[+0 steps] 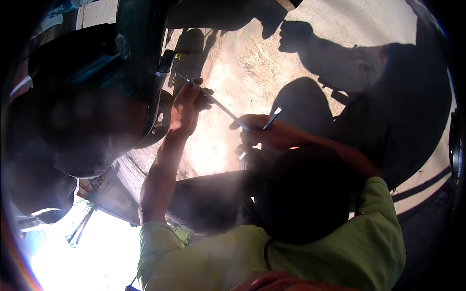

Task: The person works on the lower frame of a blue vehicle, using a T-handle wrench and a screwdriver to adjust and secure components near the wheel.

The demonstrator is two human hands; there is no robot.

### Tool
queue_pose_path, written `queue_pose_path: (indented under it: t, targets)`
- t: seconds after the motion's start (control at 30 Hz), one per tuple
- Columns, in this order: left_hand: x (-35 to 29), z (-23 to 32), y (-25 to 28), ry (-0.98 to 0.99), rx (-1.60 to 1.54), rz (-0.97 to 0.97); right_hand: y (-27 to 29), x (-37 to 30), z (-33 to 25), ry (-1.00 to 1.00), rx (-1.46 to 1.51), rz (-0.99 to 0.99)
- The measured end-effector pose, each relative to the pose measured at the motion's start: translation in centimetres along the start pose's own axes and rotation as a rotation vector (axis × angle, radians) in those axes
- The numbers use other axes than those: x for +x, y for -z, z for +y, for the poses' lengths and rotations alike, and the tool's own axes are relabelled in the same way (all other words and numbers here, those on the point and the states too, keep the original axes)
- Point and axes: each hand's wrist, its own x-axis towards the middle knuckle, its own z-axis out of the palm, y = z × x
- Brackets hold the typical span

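Along the lower edge shows part of a bare hand [291, 282], apparently my right hand. Most of it is cut off, so its grip cannot be made out; my left hand is out of the picture. Just beyond it is the back of a co-worker in a light green shirt [218, 257], dark head [306, 199] bowed. The co-worker's left hand [187, 104] and right hand [272, 133] hold a thin metal rod [221, 105] slantwise between them. A short pale-tipped tool [273, 118] sticks up from that right hand.
Dark machinery with a banded tube [164, 68] stands left of the rod. Another dark figure or bulky shape [73, 126] fills the left side, too dim to tell. Sunlit ground [242, 53] carries large shadows [349, 63]. The co-worker's dark-clad knee [208, 199] juts forward.
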Motion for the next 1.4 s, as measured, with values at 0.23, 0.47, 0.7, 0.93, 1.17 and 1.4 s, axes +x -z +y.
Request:
queue_pose_path:
  t: [0.23,0.47,0.7,0.93,1.17,1.4]
  targets:
    - [-3.2,5.6,2.7,-0.215,0.681,0.243,0.9,0.0,1.2,0.095,0.099,-0.04]
    - [-1.6,3.3,5.4,-0.028,0.459,0.239,0.7,2.6,1.8,0.081,0.136,-0.044]
    - [-1.5,4.5,3.6,-0.409,0.929,0.337,1.1,1.9,-0.2,0.046,0.183,-0.026]
    - [1.2,11.9,13.9,-0.924,2.163,0.598,5.7,2.1,0.3,0.07,-0.2,0.102]
    - [8.8,8.0,18.8,-1.066,1.885,0.533,13.4,-1.4,-2.1,0.082,-0.537,0.502]
    - [11.6,8.6,14.3,-0.773,1.248,0.664,18.5,-7.0,-1.0,0.159,-0.738,0.853]
